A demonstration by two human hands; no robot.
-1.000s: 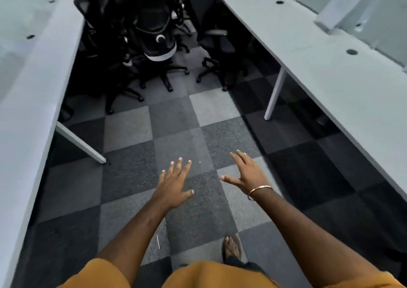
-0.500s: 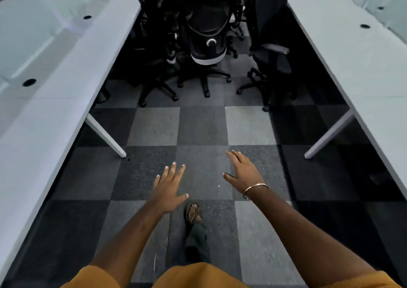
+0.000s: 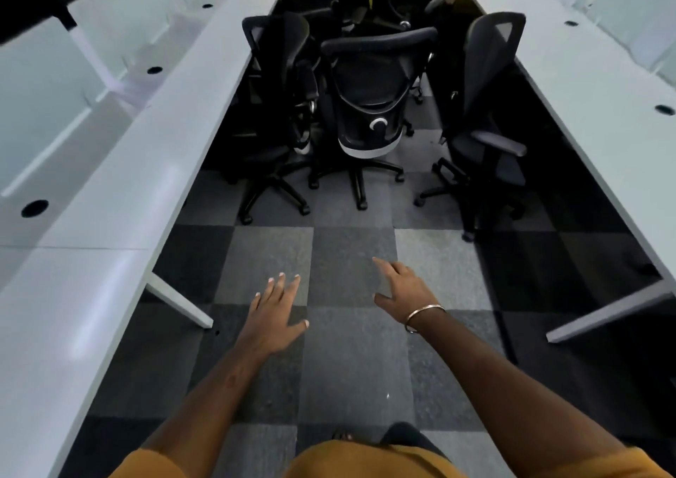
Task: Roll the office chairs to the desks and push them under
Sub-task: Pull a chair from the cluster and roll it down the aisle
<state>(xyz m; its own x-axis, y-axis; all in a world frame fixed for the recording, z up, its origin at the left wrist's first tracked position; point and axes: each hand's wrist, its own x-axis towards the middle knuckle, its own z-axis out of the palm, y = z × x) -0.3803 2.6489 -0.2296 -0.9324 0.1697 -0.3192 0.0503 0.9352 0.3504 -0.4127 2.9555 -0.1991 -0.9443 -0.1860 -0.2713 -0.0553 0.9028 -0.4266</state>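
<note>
1. Head view: my left hand (image 3: 272, 318) and right hand (image 3: 400, 287) reach forward over the checkered carpet (image 3: 351, 349), fingers straight and spread, holding nothing.
2. Black office chairs (image 3: 365, 111) stand clustered ahead in the aisle, well apart from my hands.
3. White desks (image 3: 120, 199) flank the aisle on both sides.

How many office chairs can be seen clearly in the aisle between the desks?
3 clearly: one chair by the left desk, one in the middle with its back to the camera, one by the right desk. More stand behind them, partly hidden.
</note>
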